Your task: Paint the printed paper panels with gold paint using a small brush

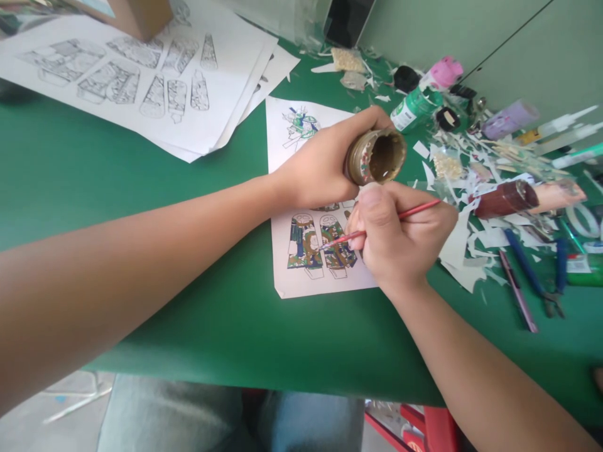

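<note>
My left hand (320, 160) is wrapped round an uncapped paint jar (354, 162), tilted so its brown-smeared mouth faces me. Just below it, my right hand (400, 232) pinches a thin red paintbrush (346, 238). The brush tip points down-left at a printed sheet (289, 285), over camouflage-patterned trouser shapes coloured in brown, blue and green; whether it touches the paper I cannot tell. Near the sheet's top is another figure (301, 122), partly coloured green and blue. My hands and the jar cover the sheet's middle and right side.
Printed line-drawing sheets (179, 135) lie at the upper left under a cardboard box (151, 19). On the right are paper scraps (459, 245), a green bottle (414, 110), a dark red bottle (506, 199), a purple pen (518, 292) and blue-handled pliers (525, 263). The green table's (264, 351) front edge is near my legs.
</note>
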Motion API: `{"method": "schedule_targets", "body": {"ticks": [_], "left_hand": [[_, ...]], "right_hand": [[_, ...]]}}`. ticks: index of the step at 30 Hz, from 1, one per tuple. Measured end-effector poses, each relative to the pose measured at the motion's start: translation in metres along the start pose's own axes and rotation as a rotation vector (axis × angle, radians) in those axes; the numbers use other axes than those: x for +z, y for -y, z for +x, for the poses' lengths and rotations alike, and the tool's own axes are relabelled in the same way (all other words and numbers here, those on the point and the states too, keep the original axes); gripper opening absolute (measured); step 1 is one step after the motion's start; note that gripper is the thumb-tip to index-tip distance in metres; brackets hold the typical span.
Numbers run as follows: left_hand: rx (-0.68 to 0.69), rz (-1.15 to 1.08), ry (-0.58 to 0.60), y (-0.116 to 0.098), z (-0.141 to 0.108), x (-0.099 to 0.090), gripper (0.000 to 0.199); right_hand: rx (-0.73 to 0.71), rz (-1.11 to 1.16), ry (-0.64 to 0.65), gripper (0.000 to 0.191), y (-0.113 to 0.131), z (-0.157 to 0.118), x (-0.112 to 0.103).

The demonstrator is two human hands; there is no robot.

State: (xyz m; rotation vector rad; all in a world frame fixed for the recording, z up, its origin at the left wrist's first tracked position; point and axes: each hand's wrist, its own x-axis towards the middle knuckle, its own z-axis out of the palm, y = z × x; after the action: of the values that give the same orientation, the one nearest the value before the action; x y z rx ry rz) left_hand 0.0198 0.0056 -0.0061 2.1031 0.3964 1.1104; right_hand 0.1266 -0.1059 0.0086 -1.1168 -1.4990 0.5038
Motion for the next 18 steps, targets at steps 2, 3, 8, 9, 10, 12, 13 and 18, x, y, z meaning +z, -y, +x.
{"method": "schedule_targets", "body": {"ticks": [2, 3, 8, 9, 10, 12, 13, 18], "left_hand": [[0.000, 0.001, -0.004, 0.0000, -0.0001, 0.0004, 0.039], [0.000, 0.004, -0.011, 0.0001, -0.0001, 0.0006, 0.039], [-0.005, -0.012, -0.011, -0.0004, -0.0005, 0.0007, 0.037], [-0.003, -0.014, -0.005, -0.0005, -0.0005, 0.0005, 0.038], [-0.002, -0.014, -0.002, -0.0006, -0.0006, 0.0003, 0.039], [-0.007, -0.013, -0.001, -0.0006, -0.0006, 0.0000, 0.040], [-0.010, -0.015, -0.002, -0.0005, -0.0005, -0.0001, 0.039], [-0.006, -0.043, -0.013, -0.0002, -0.0005, 0.0003, 0.036]], "right_hand": [[0.002, -0.013, 0.009, 0.054, 0.0001, 0.0000, -0.0001], [-0.002, -0.018, 0.017, 0.055, 0.0003, 0.0000, 0.0000], [0.000, -0.010, 0.011, 0.056, 0.0010, 0.0002, 0.0008], [0.001, 0.000, 0.008, 0.055, 0.0011, 0.0001, 0.0008], [-0.001, 0.009, 0.010, 0.055, 0.0011, 0.0001, 0.0007], [-0.012, 0.012, 0.024, 0.055, 0.0010, 0.0000, 0.0006], [-0.016, 0.009, 0.031, 0.055, 0.0009, 0.0000, 0.0007], [0.004, -0.002, 0.007, 0.055, 0.0001, 0.0007, 0.0009]]}}
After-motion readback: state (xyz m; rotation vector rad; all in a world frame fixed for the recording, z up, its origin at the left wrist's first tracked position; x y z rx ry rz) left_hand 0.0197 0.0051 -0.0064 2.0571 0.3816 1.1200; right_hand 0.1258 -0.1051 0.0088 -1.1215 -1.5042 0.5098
